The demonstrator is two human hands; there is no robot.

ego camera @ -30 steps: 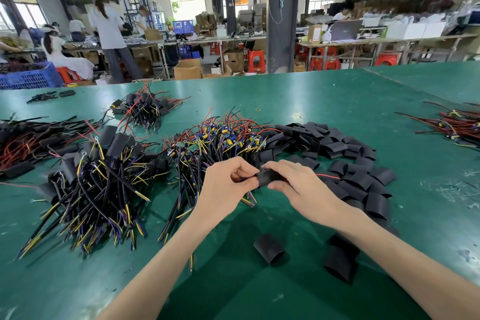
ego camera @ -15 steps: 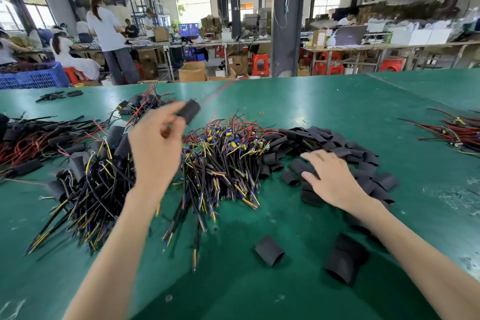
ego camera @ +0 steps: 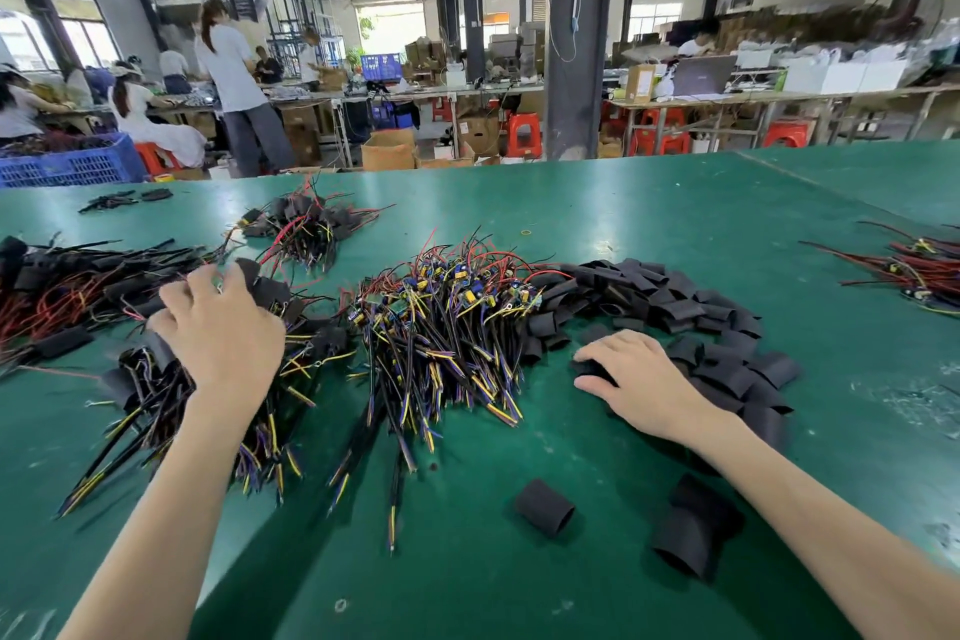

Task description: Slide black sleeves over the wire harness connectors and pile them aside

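Stray sleeves are lying nearest. Beyond, the right hand is apparently pinching a sleeve off the sleeve pile. The left hand is spreading loosely, empty, over the done pile. Bare harnesses are lying between them, connectors far, wires pointing back here.

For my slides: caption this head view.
Left hand on sleeved harness pile, right hand pinching a black sleeve from the heap.

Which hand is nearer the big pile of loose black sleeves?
Right. The right hand is on the sleeve pile; the left hand is far off, on the sleeved harnesses.
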